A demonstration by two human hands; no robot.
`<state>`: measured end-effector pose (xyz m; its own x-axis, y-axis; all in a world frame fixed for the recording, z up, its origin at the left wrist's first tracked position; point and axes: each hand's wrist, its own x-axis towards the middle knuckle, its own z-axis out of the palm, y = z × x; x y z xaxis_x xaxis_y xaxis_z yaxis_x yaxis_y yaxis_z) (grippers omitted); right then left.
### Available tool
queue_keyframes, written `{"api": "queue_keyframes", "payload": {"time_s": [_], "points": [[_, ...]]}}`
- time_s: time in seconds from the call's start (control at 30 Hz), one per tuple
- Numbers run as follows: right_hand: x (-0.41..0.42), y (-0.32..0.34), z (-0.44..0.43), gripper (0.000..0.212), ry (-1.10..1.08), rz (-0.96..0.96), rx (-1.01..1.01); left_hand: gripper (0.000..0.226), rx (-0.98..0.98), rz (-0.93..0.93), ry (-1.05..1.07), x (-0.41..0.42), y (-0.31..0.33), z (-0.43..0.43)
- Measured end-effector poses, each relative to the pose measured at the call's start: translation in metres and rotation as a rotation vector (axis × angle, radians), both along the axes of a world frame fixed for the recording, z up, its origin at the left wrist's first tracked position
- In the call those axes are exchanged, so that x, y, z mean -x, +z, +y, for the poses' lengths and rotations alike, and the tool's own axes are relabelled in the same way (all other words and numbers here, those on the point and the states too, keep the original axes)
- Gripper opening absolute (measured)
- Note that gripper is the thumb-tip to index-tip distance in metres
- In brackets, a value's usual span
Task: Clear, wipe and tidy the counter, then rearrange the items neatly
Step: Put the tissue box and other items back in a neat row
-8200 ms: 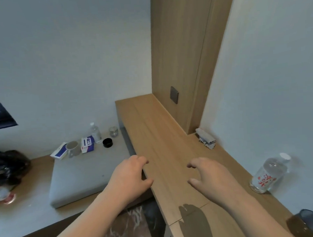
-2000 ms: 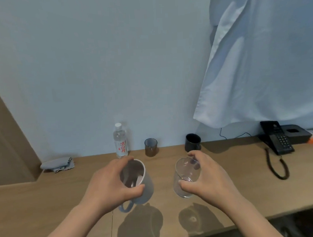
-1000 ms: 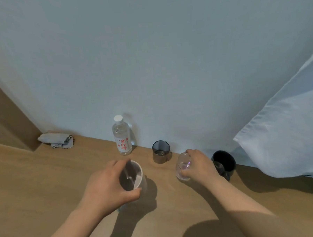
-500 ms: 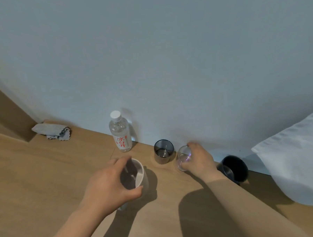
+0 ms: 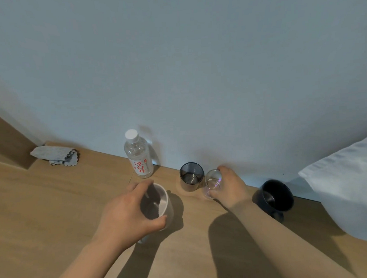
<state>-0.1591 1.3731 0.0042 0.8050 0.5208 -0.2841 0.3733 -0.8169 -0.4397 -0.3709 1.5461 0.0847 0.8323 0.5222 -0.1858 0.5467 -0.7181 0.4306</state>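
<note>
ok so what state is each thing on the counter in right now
water bottle, upright, cap on, by the wall
dark tumbler, upright, mouth up, standing free
clear glass, upright, gripped by the right hand beside the dark tumbler
grey mug, mouth up, held at its rim by the left hand
black mug, upright, untouched
cloth, crumpled in the corner, untouched
</note>
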Motion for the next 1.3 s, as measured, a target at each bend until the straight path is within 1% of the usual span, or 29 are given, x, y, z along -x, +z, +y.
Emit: {"api": "queue_keyframes", "payload": {"time_s": [0.13, 0.2, 0.27, 0.37, 0.43, 0.47, 0.57, 0.67, 0.8, 0.9, 1.03, 1.3], "points": [[0.003, 0.0, -0.003, 0.062, -0.049, 0.005, -0.051, 0.091, -0.008, 0.001, -0.03, -0.003, -0.001, -0.001], [0.005, 0.001, -0.007, 0.065, -0.052, -0.014, -0.065, 0.091, -0.004, 0.002, -0.049, -0.005, -0.002, -0.002], [0.008, 0.003, -0.013, 0.063, -0.07, -0.048, -0.071, 0.091, 0.0, 0.001, -0.067, -0.009, -0.001, -0.005], [0.02, 0.012, -0.031, 0.049, -0.097, -0.104, -0.078, 0.085, -0.005, -0.002, -0.12, -0.019, 0.001, -0.015], [0.029, 0.012, -0.052, 0.04, -0.062, -0.17, -0.105, 0.078, -0.001, 0.003, -0.163, -0.029, 0.002, -0.024], [0.033, 0.011, -0.063, 0.038, -0.064, -0.173, -0.105, 0.076, -0.005, 0.005, -0.186, -0.034, 0.002, -0.03], [0.041, 0.018, -0.095, 0.037, -0.093, -0.123, -0.042, 0.08, -0.043, 0.032, -0.258, -0.053, -0.001, -0.049], [0.049, 0.024, -0.121, 0.036, -0.119, -0.073, 0.054, 0.075, -0.038, 0.083, -0.299, -0.075, -0.008, -0.072], [0.06, 0.026, -0.145, 0.043, -0.186, -0.023, 0.066, 0.073, -0.077, 0.162, -0.348, -0.107, -0.021, -0.1], [0.065, 0.027, -0.158, 0.041, -0.211, -0.014, 0.073, 0.068, -0.099, 0.201, -0.366, -0.13, -0.031, -0.117], [0.068, 0.027, -0.17, 0.04, -0.227, 0.012, 0.083, 0.063, -0.12, 0.188, -0.38, -0.149, -0.044, -0.135], [0.069, 0.026, -0.187, 0.028, -0.209, 0.048, 0.137, 0.069, -0.16, 0.187, -0.374, -0.169, -0.056, -0.157]]}}
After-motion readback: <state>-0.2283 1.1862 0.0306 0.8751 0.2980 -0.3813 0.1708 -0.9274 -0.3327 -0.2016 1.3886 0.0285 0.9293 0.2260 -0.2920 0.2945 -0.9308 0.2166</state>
